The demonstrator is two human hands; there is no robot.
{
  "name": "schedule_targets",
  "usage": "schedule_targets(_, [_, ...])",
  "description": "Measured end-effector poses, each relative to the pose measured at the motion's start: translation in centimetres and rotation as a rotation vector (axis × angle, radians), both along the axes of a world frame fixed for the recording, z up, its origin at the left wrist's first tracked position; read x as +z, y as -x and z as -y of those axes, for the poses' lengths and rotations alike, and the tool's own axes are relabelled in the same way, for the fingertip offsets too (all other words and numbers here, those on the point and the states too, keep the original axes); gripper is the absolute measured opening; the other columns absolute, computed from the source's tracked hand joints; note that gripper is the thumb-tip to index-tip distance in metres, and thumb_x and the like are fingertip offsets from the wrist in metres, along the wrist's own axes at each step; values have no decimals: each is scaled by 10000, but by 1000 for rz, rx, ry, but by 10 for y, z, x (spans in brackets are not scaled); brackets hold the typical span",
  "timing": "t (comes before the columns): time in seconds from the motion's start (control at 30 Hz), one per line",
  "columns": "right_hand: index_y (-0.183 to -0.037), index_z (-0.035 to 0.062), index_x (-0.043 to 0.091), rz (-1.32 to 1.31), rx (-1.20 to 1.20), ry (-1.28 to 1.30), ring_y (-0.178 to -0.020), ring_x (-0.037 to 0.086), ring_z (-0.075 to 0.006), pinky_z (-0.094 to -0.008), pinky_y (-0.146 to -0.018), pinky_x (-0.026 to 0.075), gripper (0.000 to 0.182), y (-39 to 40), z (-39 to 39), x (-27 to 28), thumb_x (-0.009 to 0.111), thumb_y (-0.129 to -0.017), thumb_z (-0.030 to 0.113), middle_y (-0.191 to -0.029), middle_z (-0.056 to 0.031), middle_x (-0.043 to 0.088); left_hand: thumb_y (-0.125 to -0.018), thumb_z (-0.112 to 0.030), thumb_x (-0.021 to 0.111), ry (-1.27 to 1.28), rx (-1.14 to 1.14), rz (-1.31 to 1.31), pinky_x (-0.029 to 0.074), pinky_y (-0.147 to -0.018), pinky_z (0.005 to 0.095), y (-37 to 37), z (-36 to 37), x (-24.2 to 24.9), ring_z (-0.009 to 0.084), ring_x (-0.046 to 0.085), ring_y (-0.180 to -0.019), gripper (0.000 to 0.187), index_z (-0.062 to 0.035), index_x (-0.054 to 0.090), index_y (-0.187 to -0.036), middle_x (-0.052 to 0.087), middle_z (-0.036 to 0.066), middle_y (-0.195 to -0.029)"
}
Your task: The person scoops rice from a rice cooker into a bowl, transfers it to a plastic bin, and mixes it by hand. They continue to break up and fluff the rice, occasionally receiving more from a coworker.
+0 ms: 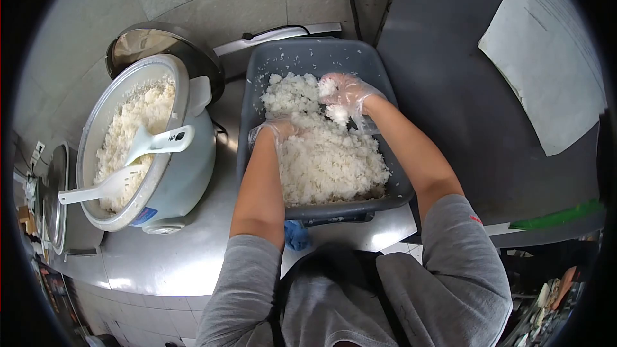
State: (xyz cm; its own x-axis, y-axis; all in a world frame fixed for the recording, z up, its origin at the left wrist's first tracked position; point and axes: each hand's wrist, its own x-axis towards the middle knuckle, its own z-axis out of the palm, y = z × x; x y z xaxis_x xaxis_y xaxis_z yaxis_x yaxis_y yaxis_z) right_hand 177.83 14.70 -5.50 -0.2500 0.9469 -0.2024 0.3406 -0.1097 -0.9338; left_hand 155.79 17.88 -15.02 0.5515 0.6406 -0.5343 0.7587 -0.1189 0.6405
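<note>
A grey plastic tub (313, 50) holds a large heap of cooked white rice (331, 164), with a smaller mound towards its far left. My right hand (347, 92), in a clear plastic glove, is curled round a clump of rice at the tub's right side. Another white clump lies just below that hand. At the tub's left side, my left hand (280, 130), gloved the same way, reaches into the rice. Its fingers are hidden among the grains.
Left of the tub stands a rice cooker (186, 173) full of rice, with a white rice paddle (160, 143) and a slotted white spoon (103, 189) across it. A blue cloth (296, 236) lies by the tub's near edge. Paper (546, 58) rests on the dark surface at right.
</note>
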Motion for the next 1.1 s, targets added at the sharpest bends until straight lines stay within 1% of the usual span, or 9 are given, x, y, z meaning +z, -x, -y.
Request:
schedule_targets(0.13, [-1246, 42, 486, 104, -217, 195, -899, 586, -243, -400, -859, 462, 614, 25, 16, 30, 701, -780, 378, -1161, -110, 552, -835, -475, 582, 86, 128, 108, 378, -976, 313, 0, 4, -1, 269, 494, -1160, 653, -39, 443, -1301, 503, 170, -1278])
schedule_targets(0.23, [-1118, 25, 569, 389, -167, 173, -973, 554, -293, -455, -886, 414, 724, 32, 21, 53, 437, -819, 672, -1095, -177, 571, -791, -483, 648, -34, 227, 221, 403, -922, 371, -2, 14, 16, 282, 511, -1099, 686, -5, 485, -1255, 535, 174, -1224])
schedule_targets(0.37, [-1147, 62, 588, -19, -177, 290, -1199, 435, -321, -403, -1022, 300, 845, 10, 20, 2, 255, -806, 759, -1333, -258, 408, -748, -422, 700, 182, 413, 596, 387, -944, 383, -1, 18, 24, 308, 495, -1116, 798, 17, 361, -1323, 517, 205, -1226])
schedule_targets(0.53, [-1328, 84, 419, 686, -156, 345, -1317, 289, -295, -449, -1052, 247, 776, -16, 30, -83, 308, -850, 685, -1410, -181, 345, -601, -212, 827, -82, 154, 285, 298, -1040, 368, -8, 21, 23, 336, 371, -1270, 1097, 8, 117, -1408, 396, 267, -1333])
schedule_targets(0.67, [-1392, 107, 334, 335, -43, 521, -1348, 244, -283, -453, -1062, 231, 760, -2, 55, -63, 405, -851, 635, -1446, -128, 311, -521, -166, 852, 67, 192, 196, 249, -1060, 366, -29, 43, 44, 324, 278, -1324, 1228, 14, 37, -1421, 334, 256, -1377])
schedule_targets(0.73, [-1384, 112, 348, 157, -97, 455, -1274, 354, -256, -371, -1000, 338, 720, 8, 60, -51, 519, -843, 556, -1400, -129, 372, -536, -163, 845, 117, 267, 222, 247, -1059, 368, -33, 49, 47, 317, 275, -1321, 1235, 18, 5, -1425, 338, 243, -1377])
schedule_targets(0.83, [-1393, 90, 307, -115, -278, 357, -1233, 385, -231, -346, -981, 356, 812, 19, 65, -44, 664, -780, 484, -1359, -130, 407, -552, -140, 829, 259, 299, 613, 251, -1057, 364, -30, 37, 29, 294, 280, -1316, 1235, 9, -29, -1429, 329, 224, -1386])
schedule_targets(0.93, [-1384, 68, 308, -361, -164, 156, -1188, 431, -229, -340, -957, 385, 823, 16, 51, -39, 714, -760, 418, -1316, -149, 435, -572, -113, 807, 410, 455, 820, 262, -1056, 368, -27, 53, 74, 287, 326, -1292, 1139, 35, 58, -1418, 378, 213, -1353])
schedule_targets(1.1, [-1334, 37, 373, -270, -396, 18, -1089, 508, -188, -300, -905, 444, 795, 21, 54, 1, 807, -687, 191, -1235, -140, 502, -619, -98, 766, 190, 569, 1028, 452, -863, 301, -35, 40, 62, 212, 587, -977, 736, 52, 430, -1256, 598, 140, -1082])
